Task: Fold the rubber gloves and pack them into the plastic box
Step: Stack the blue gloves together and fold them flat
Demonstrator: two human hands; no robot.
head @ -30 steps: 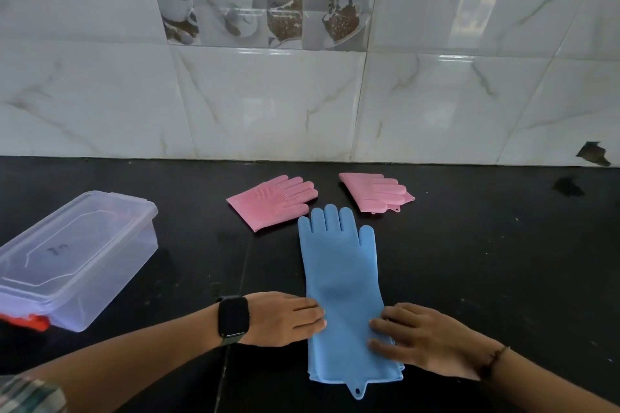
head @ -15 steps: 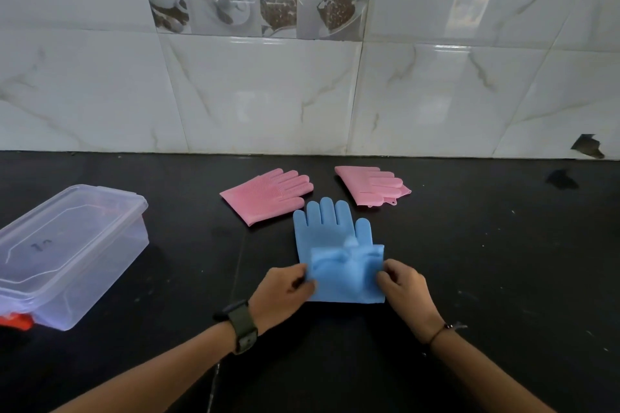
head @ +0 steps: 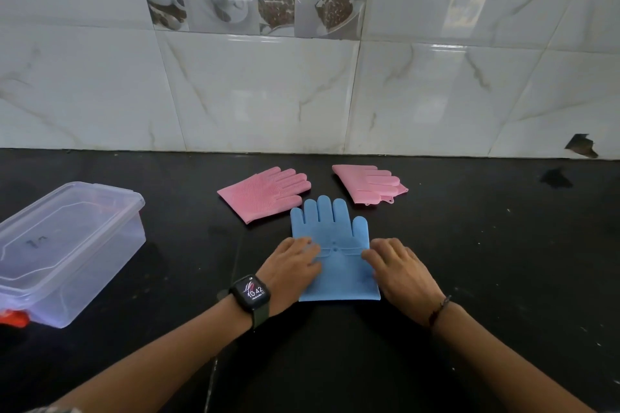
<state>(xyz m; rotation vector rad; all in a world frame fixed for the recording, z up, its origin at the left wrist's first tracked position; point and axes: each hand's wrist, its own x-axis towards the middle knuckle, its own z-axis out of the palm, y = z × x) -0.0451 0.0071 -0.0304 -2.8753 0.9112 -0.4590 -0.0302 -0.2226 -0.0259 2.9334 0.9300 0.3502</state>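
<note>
A blue rubber glove (head: 335, 245) lies on the black counter, folded in half with its cuff laid over the palm and its fingers pointing to the wall. My left hand (head: 292, 265) rests flat on its left side and my right hand (head: 399, 268) on its right side, both pressing the fold down. Behind it lie two folded pink gloves, one at the left (head: 265, 193) and one at the right (head: 369, 183). The clear plastic box (head: 67, 255) stands at the far left with its lid closed.
The black counter (head: 503, 245) ends at a white marble-tiled wall (head: 302, 94). Something red (head: 13, 318) shows at the box's near corner. I wear a dark watch (head: 251, 295) on my left wrist.
The long blue glove's cuff was lifted from near me and folded over toward its fingers. Both hands went from gripping the cuff edge to lying flat on the folded glove.
</note>
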